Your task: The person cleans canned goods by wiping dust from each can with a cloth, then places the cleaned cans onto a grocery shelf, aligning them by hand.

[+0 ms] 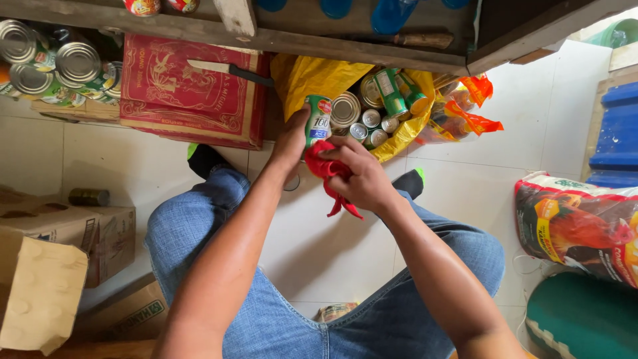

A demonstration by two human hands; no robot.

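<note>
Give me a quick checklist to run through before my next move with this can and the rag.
1. Left hand grips the small green-labelled tin can: ok.
2. Right hand holds the red cloth rag against the can: ok.
3. Can upright: ok.
4. Can fully wiped: cannot tell, far side hidden.
5. Yellow plastic sack of tins open and within reach: ok.
6. Knife with black handle on the red cardboard box, apart from both hands: ok.

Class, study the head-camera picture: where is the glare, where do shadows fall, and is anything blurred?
Head view: glare on the silver can tops at upper left; soft shadow on the white floor tiles between the knees; the left hand, green can and red cloth look sharp.
</note>
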